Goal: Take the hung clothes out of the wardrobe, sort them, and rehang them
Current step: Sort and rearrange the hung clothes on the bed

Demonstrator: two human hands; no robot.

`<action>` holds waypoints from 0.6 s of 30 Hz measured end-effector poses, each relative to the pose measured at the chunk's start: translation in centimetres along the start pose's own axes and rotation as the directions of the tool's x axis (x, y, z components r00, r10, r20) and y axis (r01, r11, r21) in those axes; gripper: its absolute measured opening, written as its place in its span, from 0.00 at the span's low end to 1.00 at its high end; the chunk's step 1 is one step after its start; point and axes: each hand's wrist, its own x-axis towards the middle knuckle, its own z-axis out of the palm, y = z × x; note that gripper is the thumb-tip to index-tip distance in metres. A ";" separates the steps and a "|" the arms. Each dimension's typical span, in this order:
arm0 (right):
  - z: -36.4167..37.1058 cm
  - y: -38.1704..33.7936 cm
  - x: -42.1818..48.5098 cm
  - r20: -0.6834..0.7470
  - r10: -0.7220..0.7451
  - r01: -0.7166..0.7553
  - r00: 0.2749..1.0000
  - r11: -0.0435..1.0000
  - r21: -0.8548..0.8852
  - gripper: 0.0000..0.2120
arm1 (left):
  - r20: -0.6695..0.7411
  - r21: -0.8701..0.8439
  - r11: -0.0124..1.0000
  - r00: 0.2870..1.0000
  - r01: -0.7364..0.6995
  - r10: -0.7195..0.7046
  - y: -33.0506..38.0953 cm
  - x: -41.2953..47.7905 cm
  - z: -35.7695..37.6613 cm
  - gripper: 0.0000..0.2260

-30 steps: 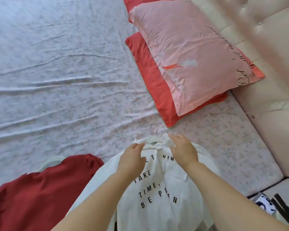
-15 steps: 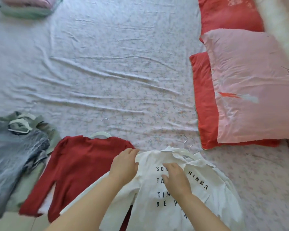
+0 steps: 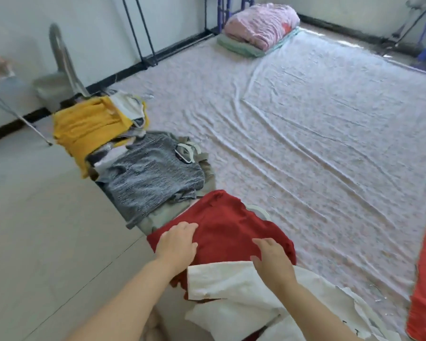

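Left hand (image 3: pixel 176 244): fingers straight, palm flat on red top (image 3: pixel 231 227). Right hand (image 3: pixel 272 259): fingers loosely extended, nothing gripped, resting where white shirt (image 3: pixel 231 284) overlaps red top. Both garments at near edge of bed (image 3: pixel 317 124). Along same edge, further up: grey sweater (image 3: pixel 150 178), then yellow pile (image 3: pixel 89 126). Pink blanket (image 3: pixel 261 23) at far corner

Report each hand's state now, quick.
Left hand: open, fingers flat on the red top.
Right hand: open, fingers resting at the edge of the white shirt; no grip visible.
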 end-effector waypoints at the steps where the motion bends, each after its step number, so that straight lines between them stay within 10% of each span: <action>1: 0.4 -2.1 0.7 0.003 -0.022 0.022 1.000 1.000 -0.021 0.22 | -0.010 -0.016 1.000 1.000 0.024 -0.024 -2.1 -0.1 -0.6 0.20; 18: 10.1 -37.2 13.6 0.131 -0.216 0.233 0.967 0.963 -0.132 0.23 | -0.044 -0.157 0.959 0.969 0.234 -0.244 -36.4 1.8 -12.4 0.21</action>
